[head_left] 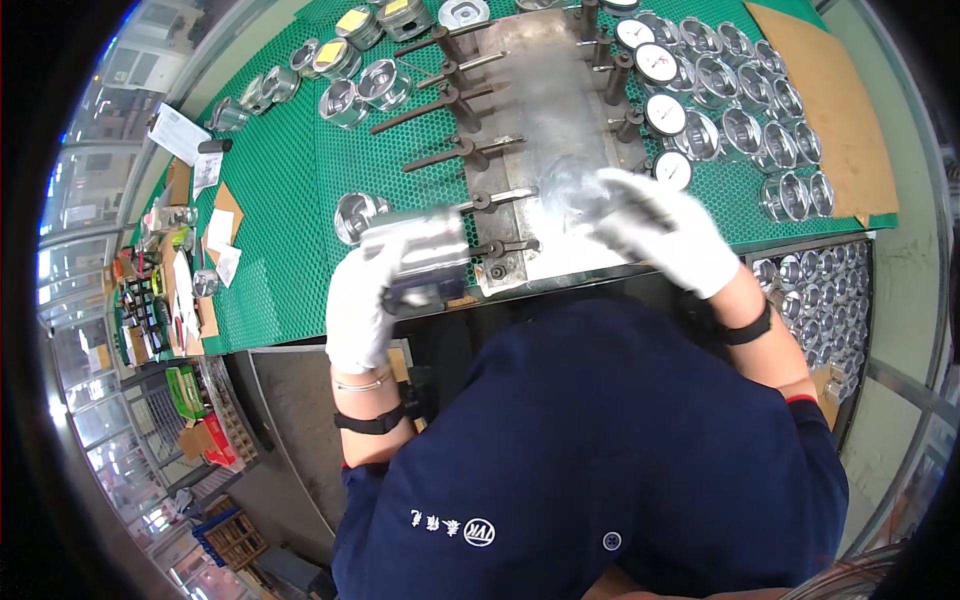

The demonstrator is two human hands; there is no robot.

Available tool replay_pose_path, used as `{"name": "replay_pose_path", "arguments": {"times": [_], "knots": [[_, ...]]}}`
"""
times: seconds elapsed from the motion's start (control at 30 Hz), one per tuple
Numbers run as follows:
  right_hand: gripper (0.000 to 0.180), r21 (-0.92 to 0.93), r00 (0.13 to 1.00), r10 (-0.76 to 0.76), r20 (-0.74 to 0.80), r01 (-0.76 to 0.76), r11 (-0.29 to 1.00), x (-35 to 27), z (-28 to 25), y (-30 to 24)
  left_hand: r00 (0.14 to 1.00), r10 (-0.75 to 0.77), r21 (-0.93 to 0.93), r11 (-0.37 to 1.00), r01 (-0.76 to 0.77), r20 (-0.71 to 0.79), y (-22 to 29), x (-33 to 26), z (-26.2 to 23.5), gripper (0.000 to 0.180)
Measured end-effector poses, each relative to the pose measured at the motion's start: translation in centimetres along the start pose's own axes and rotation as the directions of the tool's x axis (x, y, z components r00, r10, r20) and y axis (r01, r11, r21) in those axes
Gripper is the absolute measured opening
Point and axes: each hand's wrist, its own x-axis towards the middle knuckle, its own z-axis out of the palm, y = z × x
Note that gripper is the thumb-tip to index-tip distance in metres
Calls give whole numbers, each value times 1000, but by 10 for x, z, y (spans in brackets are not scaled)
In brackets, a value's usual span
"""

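Observation:
My left hand (362,310), in a white glove, grips a shiny metal piston (425,250) just left of the fixture's front end; both are smeared by motion. My right hand (675,230), also gloved in white, is over the front right of the steel fixture plate (520,150). Its fingers close round another metal piston (575,190), blurred, so its exact outline is unclear. A further piston (355,215) sits on the green mat beyond my left hand. Dial gauges (672,170) with white faces line the plate's right side, and clamped rods (440,155) stick out on its left.
Rows of pistons (740,130) stand on the green mat (270,180) at the right, beside a cardboard sheet (850,120). More pistons, some with yellow notes (352,20), are at the far left. Below the bench's right edge is a crate of pistons (820,300). Papers (180,135) lie far left.

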Motion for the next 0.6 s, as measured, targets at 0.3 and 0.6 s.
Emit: {"name": "replay_pose_path", "arguments": {"times": [0.3, 0.6], "knots": [[114, -325, 923, -381, -61, 343, 882, 9, 36, 15, 882, -235, -60, 957, 283, 408, -41, 35, 48, 55], [89, -716, 948, -319, -20, 209, 666, 11, 27, 25, 590, 467, 636, 75, -768, 659, -77, 63, 83, 90]]}}
